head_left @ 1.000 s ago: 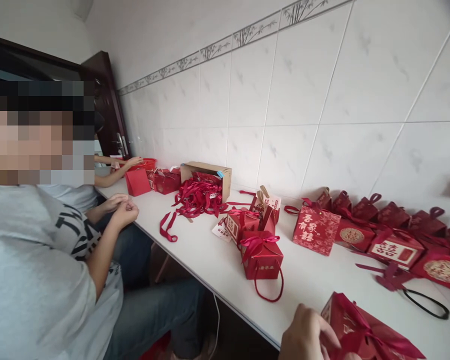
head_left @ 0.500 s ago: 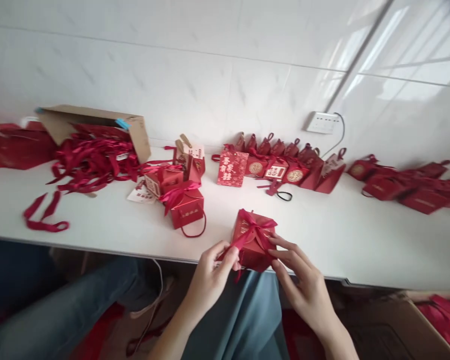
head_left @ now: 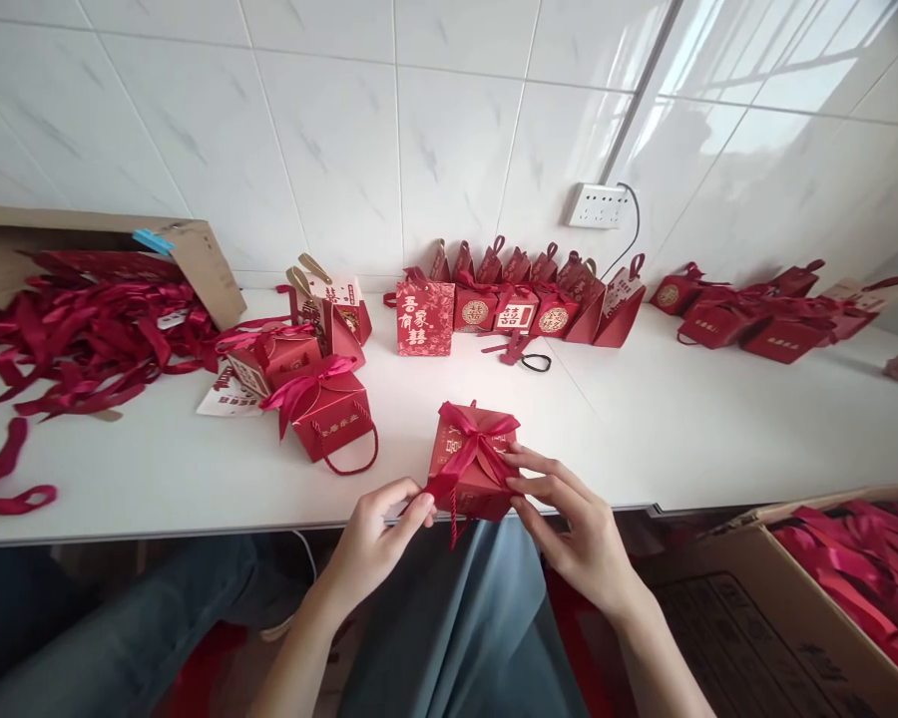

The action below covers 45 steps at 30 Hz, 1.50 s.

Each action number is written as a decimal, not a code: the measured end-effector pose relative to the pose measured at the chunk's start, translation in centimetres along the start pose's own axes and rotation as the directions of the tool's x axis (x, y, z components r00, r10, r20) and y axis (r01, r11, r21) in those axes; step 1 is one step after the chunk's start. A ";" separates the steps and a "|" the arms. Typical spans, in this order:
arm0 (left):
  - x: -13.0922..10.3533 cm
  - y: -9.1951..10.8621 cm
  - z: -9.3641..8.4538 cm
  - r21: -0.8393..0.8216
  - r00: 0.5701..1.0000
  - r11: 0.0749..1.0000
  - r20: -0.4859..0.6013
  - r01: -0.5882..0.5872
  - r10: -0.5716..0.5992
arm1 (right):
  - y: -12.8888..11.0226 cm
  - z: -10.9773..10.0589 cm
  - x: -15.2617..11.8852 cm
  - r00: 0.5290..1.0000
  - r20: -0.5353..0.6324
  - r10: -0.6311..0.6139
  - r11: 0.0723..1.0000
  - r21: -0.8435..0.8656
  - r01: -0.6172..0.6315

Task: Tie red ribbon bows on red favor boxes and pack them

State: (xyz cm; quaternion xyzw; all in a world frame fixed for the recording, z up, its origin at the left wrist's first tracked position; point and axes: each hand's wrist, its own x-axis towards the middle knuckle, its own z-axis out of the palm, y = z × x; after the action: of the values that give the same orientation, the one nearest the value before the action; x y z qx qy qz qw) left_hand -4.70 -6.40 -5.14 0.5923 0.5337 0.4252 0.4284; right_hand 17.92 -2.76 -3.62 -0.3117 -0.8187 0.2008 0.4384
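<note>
A red gift box (head_left: 456, 449) sits at the table's front edge, with a red ribbon (head_left: 480, 440) tied in a bow on its top and a twisted cord hanging down its front. My left hand (head_left: 389, 529) pinches a ribbon end between thumb and forefinger, at the box's left. At the right side, my right hand (head_left: 569, 519) has its fingers apart, with fingertips touching the box and the ribbon there. Left of these stands another bowed red box (head_left: 336, 419) with a cord handle.
Loose red ribbons (head_left: 112, 329) spill from a cardboard box (head_left: 210, 269) at the left. Several red boxes (head_left: 554, 314) line the wall, more (head_left: 782, 334) lie right. An open carton (head_left: 763, 618) of red ribbon stands lower right. A person's leg (head_left: 157, 608) shows lower left.
The view has shifted right and down. My left hand has drawn the ribbon end out to the left, away from the box. My right hand remains at the box's right side.
</note>
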 end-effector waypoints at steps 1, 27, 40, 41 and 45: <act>0.1 -0.1 -0.2 0.020 1.000 1.000 0.013 0.005 -0.005 | 0.1 0.1 0.0 1.000 -0.004 -0.013 1.000 0.003 0.013; 4.5 4.6 0.2 0.526 0.918 0.842 -0.266 -0.118 0.295 | 0.4 0.0 2.2 0.931 0.176 0.320 0.937 0.084 -0.338; 3.3 5.2 0.1 0.714 0.802 0.557 0.012 -0.425 0.597 | -0.5 -0.9 4.3 0.953 0.190 0.235 0.972 -0.057 -0.228; 3.2 5.2 0.2 0.710 0.799 0.557 0.013 -0.430 0.601 | -0.4 -0.8 4.2 0.945 0.223 0.239 0.971 -0.059 -0.232; 2.8 5.2 0.9 0.725 0.769 0.506 0.050 -0.467 0.638 | 0.2 -0.3 3.1 0.934 0.255 0.250 0.966 0.005 -0.260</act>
State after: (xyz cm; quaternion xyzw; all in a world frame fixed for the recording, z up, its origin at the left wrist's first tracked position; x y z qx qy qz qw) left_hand -2.23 -3.97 -0.21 0.7958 0.4786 0.3672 -0.0527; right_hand 16.93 -0.44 -1.74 -0.3787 -0.8163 0.3100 0.3069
